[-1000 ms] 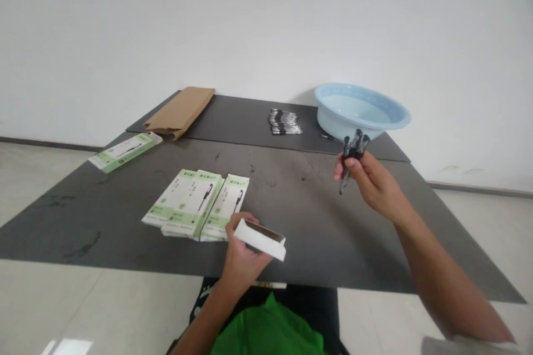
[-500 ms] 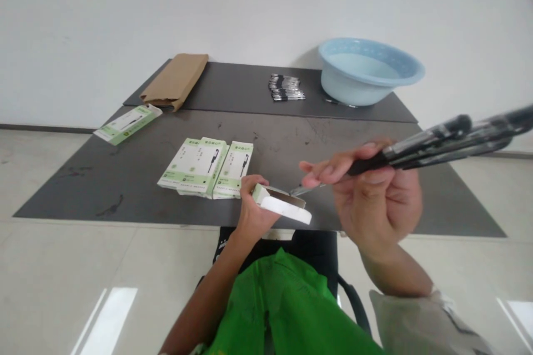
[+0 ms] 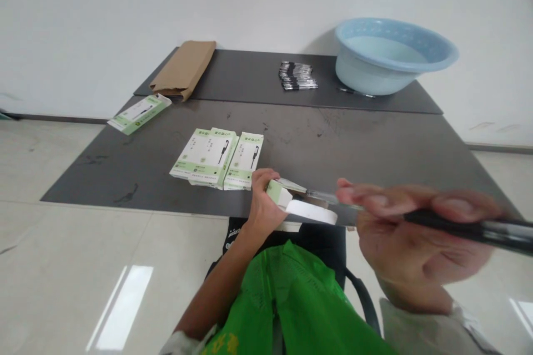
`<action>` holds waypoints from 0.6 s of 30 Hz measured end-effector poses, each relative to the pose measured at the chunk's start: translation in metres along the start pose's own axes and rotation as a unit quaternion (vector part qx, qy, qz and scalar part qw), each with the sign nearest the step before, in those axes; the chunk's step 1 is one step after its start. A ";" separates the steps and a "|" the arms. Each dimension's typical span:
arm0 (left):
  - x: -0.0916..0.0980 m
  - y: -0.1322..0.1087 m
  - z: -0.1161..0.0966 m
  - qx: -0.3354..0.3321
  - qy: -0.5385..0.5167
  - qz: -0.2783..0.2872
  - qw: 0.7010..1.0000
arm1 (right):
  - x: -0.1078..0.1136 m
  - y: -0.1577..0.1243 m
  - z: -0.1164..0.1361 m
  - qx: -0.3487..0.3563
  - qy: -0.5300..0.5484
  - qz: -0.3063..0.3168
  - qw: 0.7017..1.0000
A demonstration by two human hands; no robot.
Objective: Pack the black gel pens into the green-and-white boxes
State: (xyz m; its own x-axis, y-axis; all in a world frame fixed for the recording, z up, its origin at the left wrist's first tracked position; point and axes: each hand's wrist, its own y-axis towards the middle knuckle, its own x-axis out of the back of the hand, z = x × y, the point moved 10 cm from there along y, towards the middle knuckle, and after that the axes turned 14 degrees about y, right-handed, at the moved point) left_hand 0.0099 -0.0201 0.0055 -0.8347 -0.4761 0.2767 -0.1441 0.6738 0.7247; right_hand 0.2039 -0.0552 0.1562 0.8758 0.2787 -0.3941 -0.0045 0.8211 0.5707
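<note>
My left hand (image 3: 266, 208) is closed round a green-and-white pen box (image 3: 278, 193), held above the table's front edge. The box's end is open toward the right, with a white flap hanging out. Closer to the camera, my right hand (image 3: 420, 233) grips black-and-clear pens (image 3: 503, 234), held roughly level; how many is hard to tell. Their clear tips point left and reach the mouth of the box. Whether they are inside it is unclear. Beside my left hand, several matching pen boxes (image 3: 208, 155) lie flat on the table.
Another pen box (image 3: 140, 113) lies at the left, near a brown paper bag (image 3: 185, 66). Toward the back is a bundle of pens (image 3: 296, 76). A light blue basin (image 3: 375, 69) stands at the back right, with a loose pen (image 3: 356, 92) at its base.
My right hand has come nearer the camera and moved right, turning the pens more level. The left hand still holds the box. The whole view has shifted slightly.
</note>
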 end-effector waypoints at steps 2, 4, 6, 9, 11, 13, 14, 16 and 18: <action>0.002 0.001 -0.005 -0.018 -0.005 -0.010 1.000 | -0.004 -0.001 0.013 0.049 0.019 0.014 0.999; 0.001 0.001 -0.009 -0.029 -0.003 -0.006 1.000 | -0.004 -0.003 0.014 0.079 0.024 0.005 0.997; 0.001 0.002 -0.009 -0.031 0.005 -0.005 0.999 | -0.003 -0.004 0.006 0.078 0.018 -0.012 0.997; 0.002 0.003 -0.008 -0.025 0.010 -0.005 1.000 | -0.003 -0.004 -0.001 0.085 0.011 -0.018 0.996; 0.002 0.003 -0.008 -0.024 0.009 -0.001 1.000 | -0.005 -0.003 -0.001 0.083 0.006 -0.009 0.996; 0.002 0.003 -0.008 -0.023 0.006 0.002 1.000 | -0.006 -0.003 0.003 0.081 0.008 0.003 0.997; 0.002 0.002 -0.007 -0.021 0.007 0.005 1.000 | -0.006 -0.003 0.005 0.080 0.010 0.012 0.997; 0.001 0.001 -0.005 -0.014 0.013 0.010 1.000 | -0.006 -0.004 0.007 0.070 0.011 0.029 0.997; 0.000 0.000 -0.005 -0.005 0.021 0.013 1.000 | -0.004 -0.005 -0.004 0.007 -0.001 0.030 1.000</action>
State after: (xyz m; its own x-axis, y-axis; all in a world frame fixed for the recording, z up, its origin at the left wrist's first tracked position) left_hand 0.0120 -0.0227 0.0090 -0.8149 -0.4816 0.3227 -0.1162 0.6810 0.7230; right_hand 0.1984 -0.0581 0.1520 0.8754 0.3263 -0.3566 -0.0510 0.7960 0.6031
